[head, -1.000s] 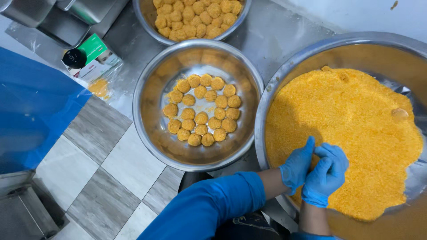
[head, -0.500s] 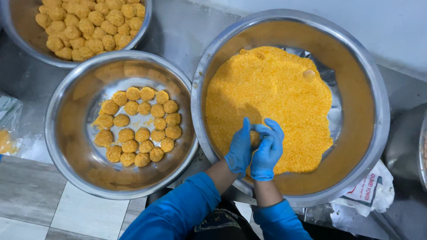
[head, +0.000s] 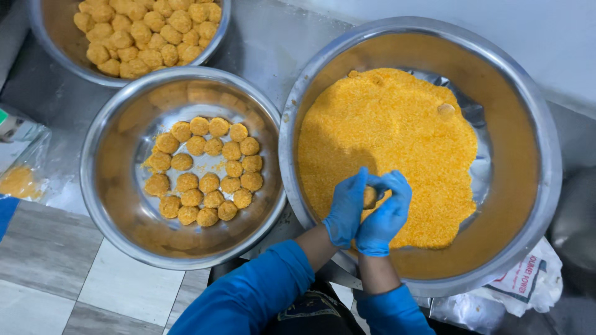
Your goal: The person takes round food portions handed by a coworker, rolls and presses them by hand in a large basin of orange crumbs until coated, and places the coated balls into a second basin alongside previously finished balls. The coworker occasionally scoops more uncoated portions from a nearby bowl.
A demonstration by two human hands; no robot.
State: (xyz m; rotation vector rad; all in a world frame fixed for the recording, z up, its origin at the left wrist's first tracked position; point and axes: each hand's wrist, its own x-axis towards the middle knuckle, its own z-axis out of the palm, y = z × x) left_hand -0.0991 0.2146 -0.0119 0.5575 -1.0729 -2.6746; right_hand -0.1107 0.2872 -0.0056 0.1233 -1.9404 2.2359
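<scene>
My left hand point(head: 345, 208) and right hand point(head: 386, 214) cup together on a crumbed ball point(head: 370, 196) above the crumb bowl's point(head: 546, 142) near edge, mid-shaping; it needs gentle, even pressing

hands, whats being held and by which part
A small crumb-coated ball, cupped around its sides between the gloved left hand and right hand, above the crumbs.

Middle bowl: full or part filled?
Part filled: the middle bowl holds one layer of crumbed balls at its centre, with bare steel around them.
</scene>
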